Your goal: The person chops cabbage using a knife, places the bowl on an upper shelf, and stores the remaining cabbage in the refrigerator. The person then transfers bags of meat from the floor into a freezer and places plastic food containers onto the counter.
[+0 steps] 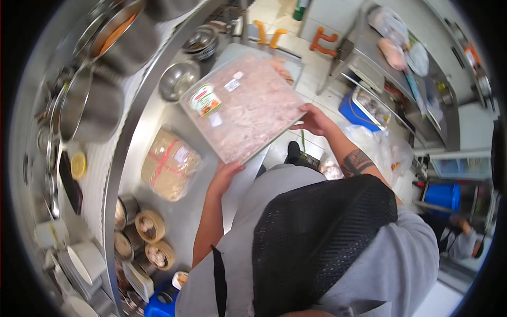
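A large flat pack of pale pink, minced-looking meat (259, 105) in clear wrap, with a green-and-white label and several small white stickers, is between my two hands. My left hand (227, 173) is closed on its near left corner, while my right hand (315, 120) grips the right corner with the fingers partly underneath. The pack is tilted over the steel counter (198, 195), above a pale cutting board (232, 54). Left of it on the counter lies a plastic-wrapped brown package (170, 164) crossed with red tape.
Metal bowls (179, 80) stand beyond the brown package. Bamboo steamers (150, 225) sit at the near left. The shelf at left carries large pots (91, 105) and half a lemon (78, 165). A blue cooler (362, 110) is on the floor; another person (462, 240) is at far right.
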Action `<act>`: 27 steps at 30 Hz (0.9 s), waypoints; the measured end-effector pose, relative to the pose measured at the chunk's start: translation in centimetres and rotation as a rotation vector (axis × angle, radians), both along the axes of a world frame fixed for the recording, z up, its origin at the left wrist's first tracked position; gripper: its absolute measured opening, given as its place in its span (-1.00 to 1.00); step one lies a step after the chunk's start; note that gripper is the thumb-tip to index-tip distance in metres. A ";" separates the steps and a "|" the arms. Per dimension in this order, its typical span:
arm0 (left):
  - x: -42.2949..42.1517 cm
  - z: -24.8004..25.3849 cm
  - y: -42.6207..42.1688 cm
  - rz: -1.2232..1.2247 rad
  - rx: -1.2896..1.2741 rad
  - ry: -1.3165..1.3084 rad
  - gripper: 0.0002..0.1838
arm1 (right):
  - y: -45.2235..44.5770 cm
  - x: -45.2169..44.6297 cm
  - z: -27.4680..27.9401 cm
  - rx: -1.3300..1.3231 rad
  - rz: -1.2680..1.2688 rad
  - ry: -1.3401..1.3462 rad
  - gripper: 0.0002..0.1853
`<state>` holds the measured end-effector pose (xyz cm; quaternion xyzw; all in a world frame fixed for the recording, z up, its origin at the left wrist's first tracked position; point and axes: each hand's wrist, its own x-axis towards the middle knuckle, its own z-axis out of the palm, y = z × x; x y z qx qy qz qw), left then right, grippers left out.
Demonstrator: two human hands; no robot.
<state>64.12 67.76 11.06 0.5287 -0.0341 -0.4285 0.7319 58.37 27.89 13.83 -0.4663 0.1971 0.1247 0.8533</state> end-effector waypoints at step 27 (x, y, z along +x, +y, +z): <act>0.6 -1.5 2.0 0.019 -0.043 0.235 -0.17 | 0.7 -0.6 -0.4 -0.030 -0.036 -0.014 -0.27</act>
